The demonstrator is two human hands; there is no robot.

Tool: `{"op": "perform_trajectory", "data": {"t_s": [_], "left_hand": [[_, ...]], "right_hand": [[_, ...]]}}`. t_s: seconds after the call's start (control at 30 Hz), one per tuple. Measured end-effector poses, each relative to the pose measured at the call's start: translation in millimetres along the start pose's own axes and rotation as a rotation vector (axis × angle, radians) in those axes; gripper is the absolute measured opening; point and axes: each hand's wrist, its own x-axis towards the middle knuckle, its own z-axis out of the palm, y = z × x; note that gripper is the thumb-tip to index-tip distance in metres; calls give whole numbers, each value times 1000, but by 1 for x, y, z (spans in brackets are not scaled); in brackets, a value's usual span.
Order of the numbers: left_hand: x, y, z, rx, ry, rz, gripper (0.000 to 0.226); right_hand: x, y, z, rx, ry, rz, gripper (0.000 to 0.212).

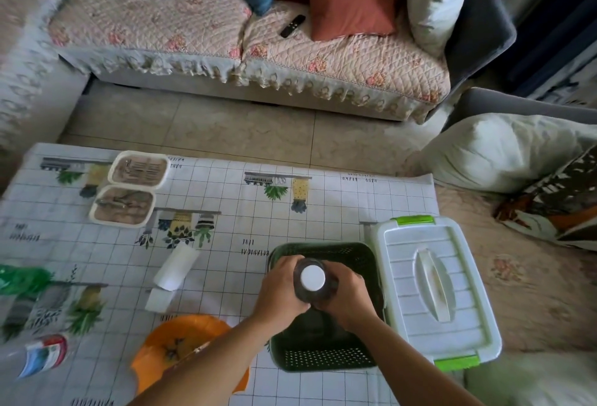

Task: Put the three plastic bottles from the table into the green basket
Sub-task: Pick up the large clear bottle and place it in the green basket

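A dark plastic bottle with a white cap [312, 278] stands upright over the green basket [326, 362], seen from above. My left hand [281, 289] grips its left side and my right hand [347, 295] grips its right side. The basket's perforated front wall shows below my wrists; its inside is mostly hidden by my hands. A white bottle [176, 265] lies on its side on the tablecloth, left of the basket. A clear bottle with a red, white and blue label [45, 355] lies at the table's near left edge, blurred.
A white lidded box with green clips [433, 289] sits right against the basket. An orange bowl [181, 346] is near my left forearm. Two cream trays [139, 169] of cutlery lie at the far left. Something green [22, 278] lies at the left edge. A sofa stands beyond the table.
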Motion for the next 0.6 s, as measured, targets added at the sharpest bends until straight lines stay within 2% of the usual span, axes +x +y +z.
{"op": "perform_trajectory", "data": {"t_s": [0.23,0.37,0.6], "left_hand": [[11,-6,-4,51,-98,32,74],[10,-7,-11,55,-135,27,83],[-21,-7,-40,-34,-82,-58,57]], "right_hand": [[1,7,5,19,14,25,72],[-4,2,6,42,22,60,78],[-36,-18,-13,12,38,104,73]]}}
